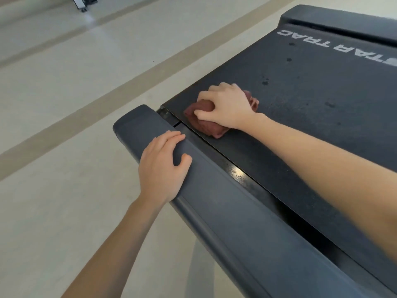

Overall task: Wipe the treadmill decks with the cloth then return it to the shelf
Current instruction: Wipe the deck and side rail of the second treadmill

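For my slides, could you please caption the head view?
Right hand grips maroon cloth on treadmill belt; left hand rests on side rail.

Left grip (161, 168) flat, right grip (225, 106) curled.

Pale, slightly glossy floor (64, 117) takes up the whole left side, with a wide tan stripe (120, 89) cutting diagonally across it and a narrower one (43, 43) further back. Top left corner, there's the wheeled base (82, 3) of some equipment, mostly cropped off.
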Demonstrator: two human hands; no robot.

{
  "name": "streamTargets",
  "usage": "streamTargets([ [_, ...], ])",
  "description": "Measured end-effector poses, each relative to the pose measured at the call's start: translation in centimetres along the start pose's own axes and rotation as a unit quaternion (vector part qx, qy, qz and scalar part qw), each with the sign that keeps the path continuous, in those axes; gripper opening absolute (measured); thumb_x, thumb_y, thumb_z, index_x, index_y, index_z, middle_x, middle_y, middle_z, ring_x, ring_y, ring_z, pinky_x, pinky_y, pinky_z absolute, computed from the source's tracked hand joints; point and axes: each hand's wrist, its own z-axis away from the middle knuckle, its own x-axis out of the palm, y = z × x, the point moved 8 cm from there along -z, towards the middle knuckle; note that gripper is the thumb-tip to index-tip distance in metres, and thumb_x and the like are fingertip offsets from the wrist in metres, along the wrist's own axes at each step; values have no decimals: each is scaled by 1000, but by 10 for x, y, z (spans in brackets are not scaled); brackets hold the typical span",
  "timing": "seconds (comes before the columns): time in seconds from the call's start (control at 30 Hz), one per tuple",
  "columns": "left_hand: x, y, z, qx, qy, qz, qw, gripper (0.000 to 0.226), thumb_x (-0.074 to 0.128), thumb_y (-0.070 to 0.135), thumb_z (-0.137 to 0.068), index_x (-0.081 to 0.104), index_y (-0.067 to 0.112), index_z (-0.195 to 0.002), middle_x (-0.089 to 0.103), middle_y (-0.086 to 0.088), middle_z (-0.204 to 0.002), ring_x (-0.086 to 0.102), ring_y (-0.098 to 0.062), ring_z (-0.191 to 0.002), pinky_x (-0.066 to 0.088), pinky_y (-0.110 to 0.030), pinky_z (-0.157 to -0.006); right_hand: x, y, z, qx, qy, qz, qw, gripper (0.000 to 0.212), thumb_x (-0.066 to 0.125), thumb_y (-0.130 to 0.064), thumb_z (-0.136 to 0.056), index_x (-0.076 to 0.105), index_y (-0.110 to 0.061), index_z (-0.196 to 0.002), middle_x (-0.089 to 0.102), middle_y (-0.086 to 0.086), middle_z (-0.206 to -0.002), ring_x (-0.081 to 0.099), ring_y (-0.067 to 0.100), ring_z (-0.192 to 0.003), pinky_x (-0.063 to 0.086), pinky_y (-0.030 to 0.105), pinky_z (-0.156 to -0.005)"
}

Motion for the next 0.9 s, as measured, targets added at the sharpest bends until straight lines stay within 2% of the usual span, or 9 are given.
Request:
streamTargets([
  [0.07, -1, 1, 1, 9, 0, 1, 1000, 37, 52, 20, -86, 59, 21, -122, 52, 11, -133, 39, -9, -128, 26, -28, -107, -25, 13, 52, 10, 8, 7, 1000, 34, 53, -53, -84, 65, -24, -99, 61, 2, -90, 53, 26, -92, 33, 35, -80],
  [0.17, -1, 5, 3, 42, -15, -12, 999, 34, 48, 17, -89, 60, 23, -121, 52, 11, -134, 37, -11, -132, 25, -33, -108, -65, 27, 143, 41, 12, 17, 999, 44, 44, -58, -79, 68, -23, -93, 61, 0, -84, 52, 24, -81, 35, 35, -73],
  [0.27, 2, 11, 4, 80, -44, -31, 995, 35, 41, 19, -92, 60, 22, -121, 52, 8, -135, 36, -17, -134, 24, -42, -111, -103, 40, 228, 71, 10, 32, 997, 38, 48, -53, -79, 70, -23, -87, 61, -3, -80, 51, 21, -73, 37, 34, -68],
  [0.4, 9, 29, 8, 109, -101, -14, 989, 34, 50, 13, -93, 58, 19, -125, 46, 5, -141, 37, -19, -133, 21, -44, -113, -140, 49, 306, 76, 2, 55, 996, 34, 52, -50, -79, 71, -22, -84, 61, -5, -79, 51, 21, -69, 40, 35, -64],
  [0.47, 19, 60, 20, 146, -147, 5, 978, 36, 50, 21, -94, 53, 23, -129, 39, 10, -145, 34, -14, -134, 22, -43, -113, -153, 51, 335, 72, 3, 60, 996, 34, 51, -50, -81, 71, -22, -82, 60, -6, -80, 51, 21, -69, 40, 35, -63],
  [0.57, 39, 122, 52, 247, -199, 0, 948, 46, 39, 39, -92, 45, 27, -136, 30, 13, -149, 24, -7, -139, 14, -37, -116, -169, 59, 376, 77, -4, 57, 995, 41, 44, -55, -87, 71, -24, -82, 60, -8, -82, 51, 19, -71, 39, 36, -63],
  [0.63, 52, 153, 69, 277, -218, 5, 936, 50, 35, 43, -91, 40, 30, -139, 24, 15, -151, 16, -4, -141, 9, -34, -116, -175, 62, 394, 82, -12, 51, 995, 41, 45, -56, -87, 71, -25, -82, 60, -9, -82, 53, 20, -71, 38, 37, -63],
  [0.77, 72, 172, 81, 268, -229, -11, 936, 52, 25, 55, -95, 29, 36, -143, 13, 17, -154, 4, -3, -142, 3, -34, -117, -171, 66, 377, 46, -29, 42, 998, 34, 52, -52, -84, 70, -24, -82, 61, -6, -79, 52, 20, -68, 35, 32, -62],
  [0.9, 77, 167, 80, 257, -231, -24, 938, 65, 17, 61, -84, 33, 35, -142, 17, 17, -153, 5, -2, -142, 5, -34, -117, -147, 79, 310, 33, -29, 41, 998, 34, 56, -51, -80, 70, -20, -84, 63, -1, -78, 54, 23, -71, 39, 33, -65],
])
